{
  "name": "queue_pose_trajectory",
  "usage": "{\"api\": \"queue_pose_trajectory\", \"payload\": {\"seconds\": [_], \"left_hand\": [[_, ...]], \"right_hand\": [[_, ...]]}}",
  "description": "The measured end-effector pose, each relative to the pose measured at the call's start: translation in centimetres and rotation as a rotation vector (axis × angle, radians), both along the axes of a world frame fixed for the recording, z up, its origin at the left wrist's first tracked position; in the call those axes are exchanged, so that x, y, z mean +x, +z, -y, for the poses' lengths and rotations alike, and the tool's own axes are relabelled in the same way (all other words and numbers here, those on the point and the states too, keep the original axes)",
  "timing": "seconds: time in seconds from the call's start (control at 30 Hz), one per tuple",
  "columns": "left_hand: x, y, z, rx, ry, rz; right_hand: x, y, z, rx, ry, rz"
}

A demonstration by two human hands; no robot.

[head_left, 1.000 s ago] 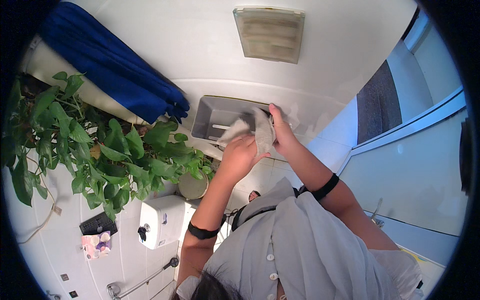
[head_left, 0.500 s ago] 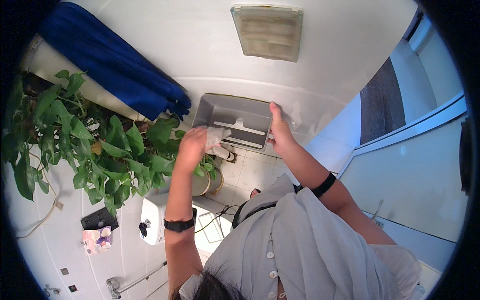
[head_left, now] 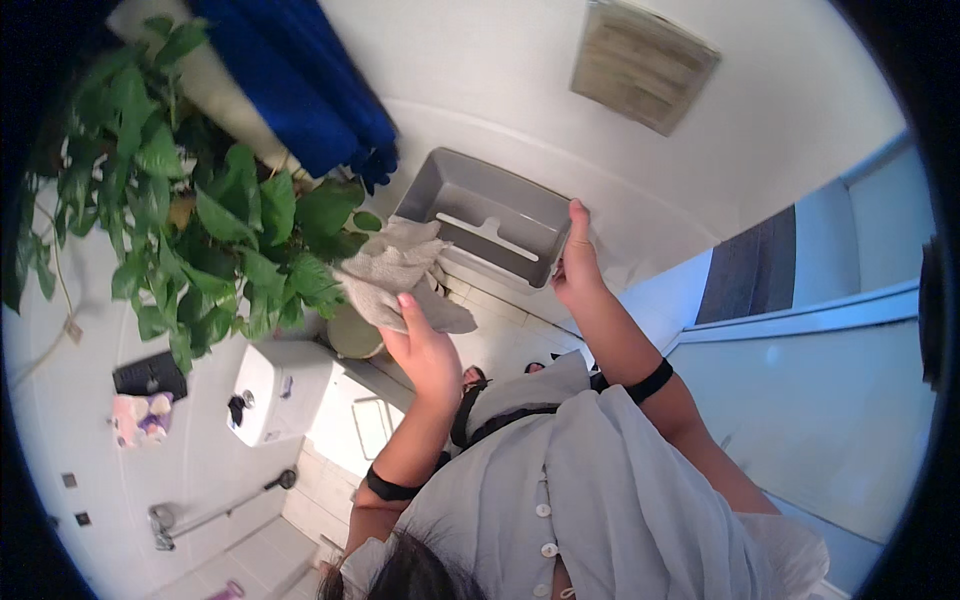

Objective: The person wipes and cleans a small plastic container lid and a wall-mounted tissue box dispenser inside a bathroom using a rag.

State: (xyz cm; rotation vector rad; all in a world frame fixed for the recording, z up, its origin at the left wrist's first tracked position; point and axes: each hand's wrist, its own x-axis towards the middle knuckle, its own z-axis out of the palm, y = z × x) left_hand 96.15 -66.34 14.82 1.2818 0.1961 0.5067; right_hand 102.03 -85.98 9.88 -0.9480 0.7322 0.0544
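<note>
My right hand (head_left: pixel 578 265) grips the right end of a grey plastic storage box (head_left: pixel 515 197), thumb up along its edge and fingers mostly hidden behind. The box is tilted so its inside faces me, and a long pale slot or bar shows across it. My left hand (head_left: pixel 425 350) pinches a crumpled light-grey cloth (head_left: pixel 392 272) between thumb and fingers. Spread out below the box's left end, the cloth overlaps its near left corner; whether they touch I cannot tell.
Close on the left, a trailing green plant (head_left: pixel 215 235) reaches the cloth. Behind hangs a blue towel (head_left: pixel 300 85). Below stands a white toilet tank (head_left: pixel 285 390). A wall-mounted tissue box (head_left: pixel 645 65) is beyond the storage box, and a glass-panelled door (head_left: pixel 800 410) is on the right.
My left hand has drawn back from the box's inside toward me, and the bunched cloth now hangs spread out. My right hand keeps its hold on the box. The view has turned.
</note>
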Motion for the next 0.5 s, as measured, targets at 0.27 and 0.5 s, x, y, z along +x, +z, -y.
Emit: {"api": "queue_pose_trajectory", "payload": {"seconds": [0.27, 0.5], "left_hand": [[-2.9, -1.8, 0.8, -0.300, -0.118, 0.077], [-7.2, -1.6, 0.7, -0.506, 0.166, 0.251]], "right_hand": [[0.0, 0.6, -0.6, 0.131, -0.015, 0.092], [0.1, -0.2, 0.3, 0.136, 0.112, 0.204]]}}
